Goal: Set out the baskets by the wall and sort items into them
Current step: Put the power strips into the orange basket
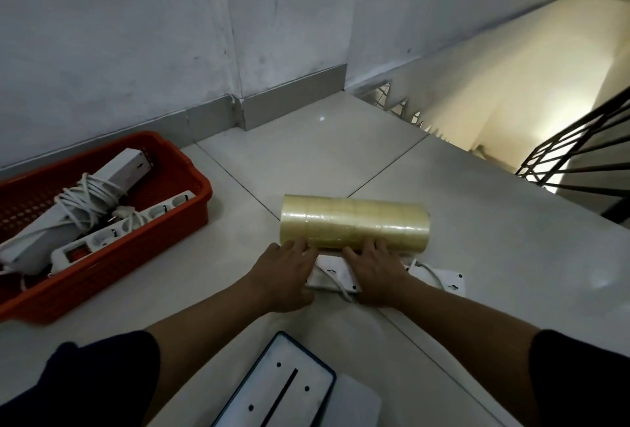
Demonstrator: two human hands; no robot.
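An orange basket (191,184) stands by the wall at the left and holds white power strips (112,235) with coiled cords. On the floor in the middle lies a white power strip (335,278), face down. My left hand (283,276) grips its left end and my right hand (375,273) lies closed over its middle. The fingertips of both hands touch a long yellowish stack of clear tape rolls (354,227) lying on its side just beyond the strip. A second white strip (443,281) with a cord lies to the right of my right hand.
A flat white panel with a dark rim (283,389) lies near my knees, with another white piece (358,402) beside it. The tiled landing ends at a stairwell on the right, guarded by a dark railing (579,160). A wall corner juts out behind.
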